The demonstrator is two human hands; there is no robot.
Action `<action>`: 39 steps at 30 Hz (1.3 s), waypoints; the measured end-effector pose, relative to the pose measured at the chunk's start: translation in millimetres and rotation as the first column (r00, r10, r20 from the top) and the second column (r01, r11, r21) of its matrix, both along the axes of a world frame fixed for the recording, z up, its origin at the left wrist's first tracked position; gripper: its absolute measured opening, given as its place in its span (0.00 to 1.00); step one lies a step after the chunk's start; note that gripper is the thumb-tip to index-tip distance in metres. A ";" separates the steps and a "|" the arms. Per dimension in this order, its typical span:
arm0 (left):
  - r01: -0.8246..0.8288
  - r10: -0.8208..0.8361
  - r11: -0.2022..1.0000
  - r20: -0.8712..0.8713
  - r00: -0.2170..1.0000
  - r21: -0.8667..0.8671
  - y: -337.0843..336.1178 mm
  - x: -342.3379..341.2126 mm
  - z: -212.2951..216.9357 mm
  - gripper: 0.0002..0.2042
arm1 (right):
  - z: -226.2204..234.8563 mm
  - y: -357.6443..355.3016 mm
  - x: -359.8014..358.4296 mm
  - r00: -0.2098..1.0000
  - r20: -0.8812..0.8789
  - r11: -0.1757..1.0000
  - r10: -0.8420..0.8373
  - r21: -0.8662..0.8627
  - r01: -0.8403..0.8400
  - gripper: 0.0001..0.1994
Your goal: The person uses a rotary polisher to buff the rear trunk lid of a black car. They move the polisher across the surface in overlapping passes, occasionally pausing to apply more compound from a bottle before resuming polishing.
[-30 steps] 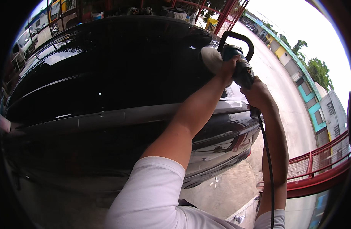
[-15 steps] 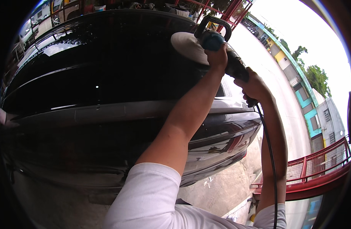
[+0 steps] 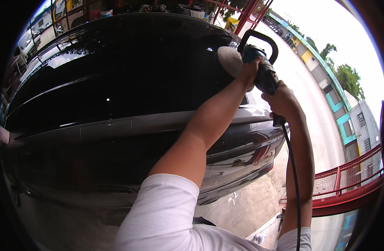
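Both my arms reach out over a glossy black car (image 3: 150, 62), holding a polisher (image 3: 266, 77) near the roof's right end. My left hand (image 3: 251, 74) is wrapped round the body just behind the teal head. Farther back, my right hand (image 3: 284, 100) grips the rear handle, where a black cord (image 3: 293, 167) hangs down along my right forearm. A black loop handle (image 3: 269, 37) sticks up from the head, with no hand on it. The round whitish pad (image 3: 230, 60) is tilted and lies against or close to the roof's edge; its contact is partly hidden.
Red metal railing with mesh (image 3: 338, 180) stands at the lower right. Concrete floor (image 3: 229, 217) shows below the car. Red posts (image 3: 256, 16) and assorted items lie beyond the roof. Across a pale road at right is a row of low buildings (image 3: 334, 100).
The polisher has moved right and slightly nearer to me, both hands going with it. Its pad has shifted toward the roof's right end and appears more steeply tilted.
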State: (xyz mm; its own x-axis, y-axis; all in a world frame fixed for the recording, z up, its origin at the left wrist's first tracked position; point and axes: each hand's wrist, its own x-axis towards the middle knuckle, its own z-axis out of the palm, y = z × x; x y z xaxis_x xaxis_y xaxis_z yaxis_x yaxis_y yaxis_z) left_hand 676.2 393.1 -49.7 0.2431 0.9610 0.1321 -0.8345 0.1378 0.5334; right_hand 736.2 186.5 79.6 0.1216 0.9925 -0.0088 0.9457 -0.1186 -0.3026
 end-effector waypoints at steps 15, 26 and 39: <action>-0.554 0.529 0.822 -0.178 0.829 -0.136 -51.1 -23.8 41.0 0.33 | 5.2 16.3 53.1 0.960 -0.128 0.968 0.248 -0.005 -0.251 0.26; 0.450 -0.417 0.890 -0.266 0.869 0.073 -100.8 48.3 26.5 0.23 | -25.5 -82.8 96.2 0.920 -0.386 0.997 0.061 0.064 -0.039 0.27; 0.065 0.002 0.987 -0.416 0.909 0.148 -162.1 -3.3 19.0 0.20 | -83.8 -136.6 81.9 0.793 -0.572 0.965 0.207 0.251 -0.071 0.31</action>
State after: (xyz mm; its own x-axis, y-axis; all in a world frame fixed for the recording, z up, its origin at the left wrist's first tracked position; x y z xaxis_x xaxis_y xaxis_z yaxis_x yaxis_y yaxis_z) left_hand 672.9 231.0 -30.7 0.3380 0.9274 0.1600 -0.5309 0.0475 0.8461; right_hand 818.0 49.9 -4.2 0.0208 0.9847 0.1731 0.5758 0.1297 -0.8073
